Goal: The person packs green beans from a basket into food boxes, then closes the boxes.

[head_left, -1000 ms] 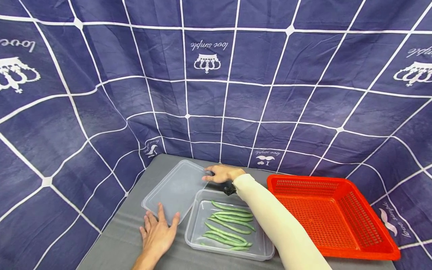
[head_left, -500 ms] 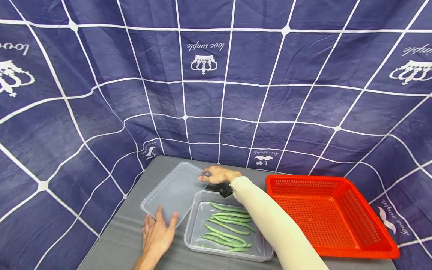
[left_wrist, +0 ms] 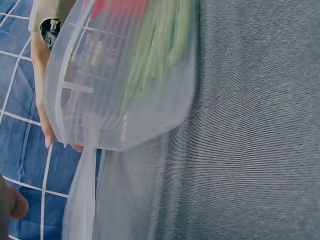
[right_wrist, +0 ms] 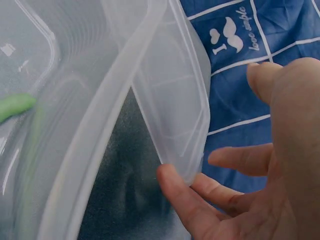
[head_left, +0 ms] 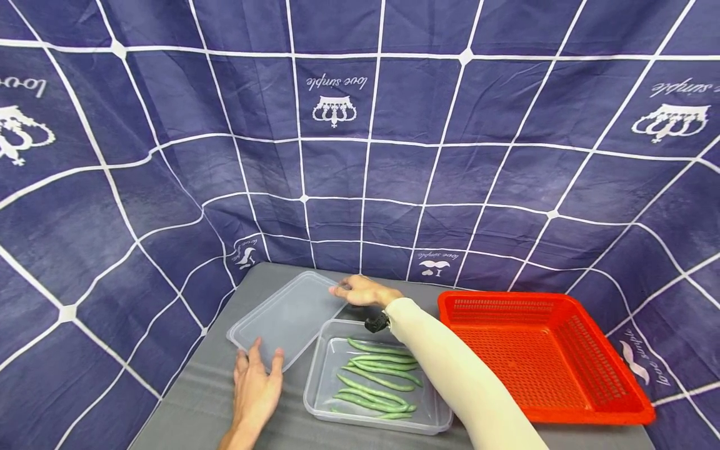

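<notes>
A translucent plastic lid (head_left: 289, 315) lies on the grey table, left of a clear rectangular container (head_left: 435, 419). Several green beans (head_left: 374, 378) lie roughly side by side in that container. My left hand (head_left: 255, 390) has its fingers spread at the lid's near edge, fingertips touching it. At the lid's far right corner is my right hand (head_left: 364, 291), its arm reaching across the container. In the right wrist view one right fingertip (right_wrist: 170, 176) touches the corner, while the thumb stands away from it. The left wrist view shows only a left fingertip (left_wrist: 19, 205) at its edge.
A red perforated plastic basket (head_left: 540, 356) stands to the right of the container. Dark blue curtain cloth (head_left: 360, 162) with white lines encloses the back and both sides of the grey table surface (head_left: 197, 387).
The lid has shifted slightly left relative to the container, and its near corner has swung left. My left hand has moved a little left with it. The whole head view has also shifted slightly.
</notes>
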Demonstrator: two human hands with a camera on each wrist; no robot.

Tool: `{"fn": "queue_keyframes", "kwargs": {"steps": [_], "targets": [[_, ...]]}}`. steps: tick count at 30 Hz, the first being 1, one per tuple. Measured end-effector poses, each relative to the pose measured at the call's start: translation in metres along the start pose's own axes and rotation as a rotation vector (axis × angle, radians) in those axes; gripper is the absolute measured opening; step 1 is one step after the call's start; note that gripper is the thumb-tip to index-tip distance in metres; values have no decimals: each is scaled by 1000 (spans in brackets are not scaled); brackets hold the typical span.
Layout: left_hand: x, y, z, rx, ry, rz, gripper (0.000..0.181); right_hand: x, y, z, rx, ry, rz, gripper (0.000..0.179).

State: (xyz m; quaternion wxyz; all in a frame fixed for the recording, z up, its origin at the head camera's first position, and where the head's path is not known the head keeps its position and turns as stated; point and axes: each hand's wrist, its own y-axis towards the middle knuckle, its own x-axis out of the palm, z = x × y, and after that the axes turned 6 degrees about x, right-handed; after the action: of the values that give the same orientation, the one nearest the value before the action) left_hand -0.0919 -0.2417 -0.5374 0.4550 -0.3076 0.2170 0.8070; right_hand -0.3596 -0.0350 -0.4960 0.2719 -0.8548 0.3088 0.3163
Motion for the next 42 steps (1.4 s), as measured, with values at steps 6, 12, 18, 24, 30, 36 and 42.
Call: {"fn": "queue_keyframes", "kwargs": {"steps": [6, 12, 18, 24, 30, 36, 42], "targets": [[-2, 1, 0, 130, -20, 152, 58, -2, -5, -1, 10, -3, 62, 81], [-3, 3, 0, 283, -68, 302, 56, -8, -14, -2, -10, 50, 128, 80], [-8, 7, 0, 364, -92, 430, 76, -9, -31, -6, -32, 172, 229, 77], [-15, 10, 3, 413, -126, 536, 93, -8, -48, -12, -50, 384, 279, 69], [-25, 16, 12, 481, -151, 601, 114, -16, -68, -23, -83, 543, 305, 74], [-27, 18, 25, 445, -179, 578, 128, -25, -92, -31, -80, 614, 341, 75], [-26, 17, 35, 410, -292, 518, 126, -31, -114, -30, -85, 654, 356, 73]]}}
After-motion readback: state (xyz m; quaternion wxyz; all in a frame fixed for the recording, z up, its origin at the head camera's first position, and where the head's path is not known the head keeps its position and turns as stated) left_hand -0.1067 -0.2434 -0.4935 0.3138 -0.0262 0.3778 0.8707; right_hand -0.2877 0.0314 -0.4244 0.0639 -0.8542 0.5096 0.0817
